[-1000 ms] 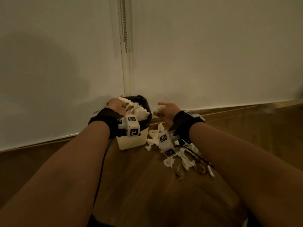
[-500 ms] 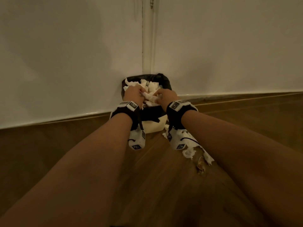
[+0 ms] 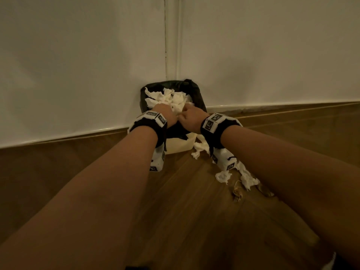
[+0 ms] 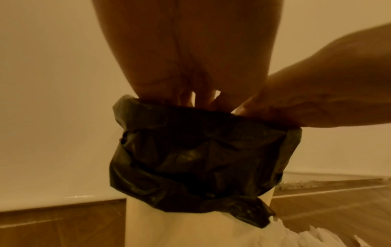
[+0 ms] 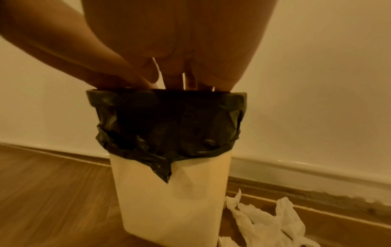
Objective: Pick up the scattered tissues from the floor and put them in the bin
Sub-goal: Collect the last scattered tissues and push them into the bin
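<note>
My bare forearms each carry a black wrist strap (image 3: 148, 131) fitted with white blocks (image 3: 224, 159) bearing black-and-white square markers.

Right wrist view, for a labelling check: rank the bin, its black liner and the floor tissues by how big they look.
1. bin
2. black liner
3. floor tissues, partly cut off by the frame, so unsure.

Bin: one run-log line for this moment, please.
left hand, right hand: in bin, on tissues | grip hidden | floor tissues remain
</note>
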### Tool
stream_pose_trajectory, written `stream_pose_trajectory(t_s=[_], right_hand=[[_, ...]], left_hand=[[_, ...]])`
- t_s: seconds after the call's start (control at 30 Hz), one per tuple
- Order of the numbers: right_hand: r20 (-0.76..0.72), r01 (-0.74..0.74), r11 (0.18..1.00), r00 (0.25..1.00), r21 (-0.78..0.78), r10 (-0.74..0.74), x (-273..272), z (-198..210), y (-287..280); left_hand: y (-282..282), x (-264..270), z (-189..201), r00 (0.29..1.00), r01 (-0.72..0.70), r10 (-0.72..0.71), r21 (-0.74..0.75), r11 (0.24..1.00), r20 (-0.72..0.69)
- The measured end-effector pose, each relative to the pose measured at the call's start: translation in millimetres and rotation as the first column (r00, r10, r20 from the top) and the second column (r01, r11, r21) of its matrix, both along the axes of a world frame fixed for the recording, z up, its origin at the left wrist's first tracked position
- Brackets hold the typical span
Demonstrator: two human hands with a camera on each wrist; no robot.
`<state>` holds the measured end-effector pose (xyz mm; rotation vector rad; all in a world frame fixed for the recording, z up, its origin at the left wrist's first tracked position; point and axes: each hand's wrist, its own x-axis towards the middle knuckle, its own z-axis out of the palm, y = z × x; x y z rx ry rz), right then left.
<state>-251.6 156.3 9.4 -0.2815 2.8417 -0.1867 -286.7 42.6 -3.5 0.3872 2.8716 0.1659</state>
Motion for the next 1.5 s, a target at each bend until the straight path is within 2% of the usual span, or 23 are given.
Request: stream_pose_trajectory(t_s=[0.07,0.17,0.23,0.3,0.37,0.43,0.47,0.53,0.57,0.63,0.7,0.87,1.0,1.1,1.23,1.37,1.5], right_hand=[[0.022,-0.03,0.999,0.999,0.037,0.029,0.0,-3.4,-3.6],[0.051,-0.078,0.979,0.996,0.187,0.07,5.2,-1.1,-6.6],[0.076,-0.085,0.959,0.995,0.269,0.067,0.6,-2.7,-8.5],[0.121,-0.044,0.939,0.993,0.342,0.003,-1.1,2.3,-12.5],[0.108,-0.002,0.952,0.994,0.306,-0.033,-6.7,2.7,-15.8],[0.109,-0.013,0.979,0.994,0.204,-0.01,22.7,44.7,-38.2],[0.114,-0.039,0.979,0.993,0.201,0.016,27.9,52.1,-40.1],[0.096,-0.006,0.977,0.995,0.212,-0.015,11.2,29.2,-22.3],[0.081,-0.001,0.976,0.997,0.216,-0.016,-0.2,9.5,-14.3],[0.082,-0.022,0.976,0.997,0.216,0.004,4.8,2.4,-12.3],[0.007,-0.019,0.98,1.0,0.2,0.018,8.7,-4.1,-5.6],[-0.149,-0.051,0.982,0.986,0.18,0.079,37.8,4.9,19.1],[-0.228,-0.01,0.99,0.973,0.141,0.042,57.5,15.2,50.1],[-0.233,0.081,0.992,0.971,0.097,-0.056,75.3,15.2,76.6],[-0.178,0.252,0.967,0.954,0.035,-0.242,99.4,0.7,117.7],[-0.06,0.455,0.889,0.887,-0.043,-0.457,126.4,-28.0,161.4],[0.039,0.596,0.802,0.803,-0.04,-0.595,153.8,-64.3,195.7]], left_hand=[[1.3,-2.2,-5.7,0.999,0.018,-0.017,-0.032,0.999,0.031],[6.2,-1.4,-9.3,0.994,-0.064,0.062,0.017,0.998,0.088],[10.0,2.1,-9.1,0.993,-0.073,0.073,-0.002,0.997,0.096],[12.4,1.4,-13.2,0.995,0.024,-0.015,-0.085,0.996,0.103],[15.8,-1.5,-19.0,0.99,0.099,-0.084,-0.127,0.987,0.117],[21.4,-6.1,-24.5,0.98,0.153,-0.129,-0.164,0.975,0.153],[23.0,-7.8,-25.8,0.979,0.168,-0.143,-0.178,0.969,0.148],[18.2,-4.9,-23.5,0.983,0.157,-0.136,-0.175,0.972,0.125],[11.8,-1.2,-19.9,0.986,0.145,-0.126,-0.197,0.97,0.106],[2.4,11.0,-10.4,0.996,0.084,-0.083,-0.218,0.972,0.013],[-0.1,25.8,-6.8,0.99,0.052,-0.077,-0.198,0.979,-0.119],[13.1,64.2,-11.4,0.927,-0.041,0.043,0.013,0.999,-0.373],[26.1,90.1,-14.6,0.862,0.052,0.001,0.091,0.994,-0.507],[46.7,107.6,-13.3,0.831,0.148,-0.085,0.072,0.986,-0.55],[83.8,124.8,-20.9,0.854,0.271,-0.223,0.035,0.962,-0.471],[120.5,138.5,-43.4,0.898,0.377,-0.363,0.008,0.926,-0.249],[147.0,150.2,-74.7,0.912,0.41,-0.409,0.001,0.912,-0.027]])
